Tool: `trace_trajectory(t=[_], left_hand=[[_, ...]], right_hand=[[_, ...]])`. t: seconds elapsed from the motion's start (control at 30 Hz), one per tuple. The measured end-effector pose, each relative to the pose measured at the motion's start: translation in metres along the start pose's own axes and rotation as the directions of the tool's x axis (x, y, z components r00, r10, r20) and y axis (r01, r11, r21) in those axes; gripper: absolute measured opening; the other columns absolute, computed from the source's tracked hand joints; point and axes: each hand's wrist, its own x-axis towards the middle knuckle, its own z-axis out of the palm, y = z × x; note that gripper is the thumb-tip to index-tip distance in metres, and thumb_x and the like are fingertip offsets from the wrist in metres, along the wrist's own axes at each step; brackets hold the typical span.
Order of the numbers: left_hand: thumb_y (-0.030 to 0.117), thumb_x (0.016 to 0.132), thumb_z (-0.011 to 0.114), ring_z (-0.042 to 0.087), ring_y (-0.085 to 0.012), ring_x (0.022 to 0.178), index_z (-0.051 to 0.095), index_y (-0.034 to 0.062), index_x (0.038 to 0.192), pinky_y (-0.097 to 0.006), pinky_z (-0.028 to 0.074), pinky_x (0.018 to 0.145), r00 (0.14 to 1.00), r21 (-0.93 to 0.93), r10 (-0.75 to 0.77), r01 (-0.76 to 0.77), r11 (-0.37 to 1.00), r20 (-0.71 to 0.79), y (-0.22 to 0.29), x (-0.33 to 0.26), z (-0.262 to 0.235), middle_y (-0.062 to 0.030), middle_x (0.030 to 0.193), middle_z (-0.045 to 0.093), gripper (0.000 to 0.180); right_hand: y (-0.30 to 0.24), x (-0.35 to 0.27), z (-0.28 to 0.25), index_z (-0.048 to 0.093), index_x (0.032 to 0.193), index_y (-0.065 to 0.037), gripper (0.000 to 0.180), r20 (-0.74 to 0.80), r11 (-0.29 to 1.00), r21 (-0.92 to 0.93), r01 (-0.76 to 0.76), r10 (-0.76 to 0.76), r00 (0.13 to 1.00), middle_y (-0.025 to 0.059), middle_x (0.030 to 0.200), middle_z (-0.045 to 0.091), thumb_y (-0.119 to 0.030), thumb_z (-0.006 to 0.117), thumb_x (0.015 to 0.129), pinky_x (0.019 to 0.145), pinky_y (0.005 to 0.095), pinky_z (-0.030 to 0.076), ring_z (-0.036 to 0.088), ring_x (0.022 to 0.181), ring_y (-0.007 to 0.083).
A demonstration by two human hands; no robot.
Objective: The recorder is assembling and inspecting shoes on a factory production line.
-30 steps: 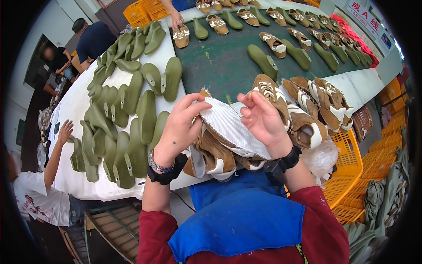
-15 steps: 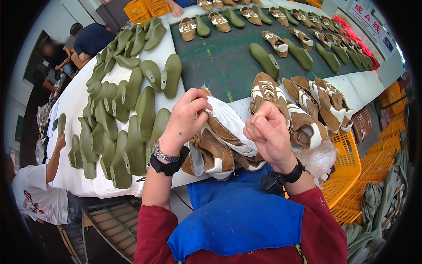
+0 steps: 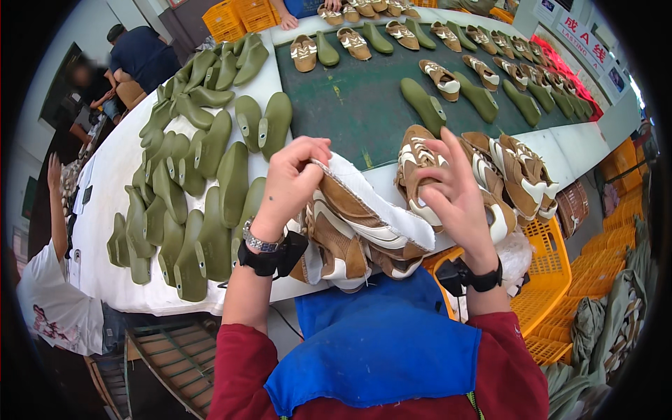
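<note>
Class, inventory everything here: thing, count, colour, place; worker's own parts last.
table: one, white, middle
mat: one, green, far middle
shoe upper: one, brown-white, centre
shoes: many, brown-white, around it, on mat
foot moulds: many, green, left, on mat
crates: several, orange, right, upper left
plastic bag: one, clear, right
signs: several, mostly white, upper right
people: at least four, varied clothes, left, top
own apron: one, blue, bottom
own sleeves: two, dark red, bottom
left hand: one, bare, pinching upper
right hand: one, bare, beside upper

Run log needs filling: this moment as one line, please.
left hand: pinching shoe upper | right hand: open, to its right | nearby: brown shoes, green lasts
</note>
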Motion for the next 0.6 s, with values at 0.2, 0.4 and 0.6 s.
trace_trajectory(t=[0.2,0.4,0.6], left_hand=[[0.0,0.077,0.049,0.056,-0.0169,0.094,0.058,0.0002,0.072,-0.028,0.041,0.083,0.983,-0.294,-0.109,0.061,0.954,-0.15,0.008,0.011,-0.018,-0.0038,0.08,0.058,0.01],[0.0,0.078,0.046,0.052,-0.0102,0.088,0.057,0.0028,0.093,-0.021,0.039,0.071,0.924,-0.553,-0.378,0.285,0.783,-0.059,0.012,0.026,-0.033,-0.0045,0.097,0.058,0.019],[0.01,0.083,0.057,0.045,-0.0178,0.118,0.047,0.001,0.122,-0.031,0.034,0.098,0.96,-0.257,-0.178,0.119,0.959,-0.218,0.018,-0.015,-0.07,-0.0098,0.123,0.051,0.041]], right_hand=[[-0.011,-0.03,-0.037,0.038,0.132,-0.003,0.09,0.501,0.751,-0.6,0.275,0.084,0.862,0.0201,0.134,0.039,-0.033,0.081,0.06,0.101,0.0397,0.033,0.037,0.125,0.0357],[-0.001,-0.036,-0.036,0.048,0.124,-0.001,0.071,0.38,0.828,-0.512,0.229,-0.021,0.925,0.0163,0.123,0.049,-0.017,0.081,0.063,0.092,0.0342,0.042,0.051,0.113,0.029],[-0.023,0.027,-0.067,0.048,0.121,-0.003,0.046,0.131,0.93,0.215,-0.299,0.276,0.952,0.0081,0.111,0.058,-0.031,0.061,0.087,0.079,0.0287,0.051,0.061,0.094,0.017]])
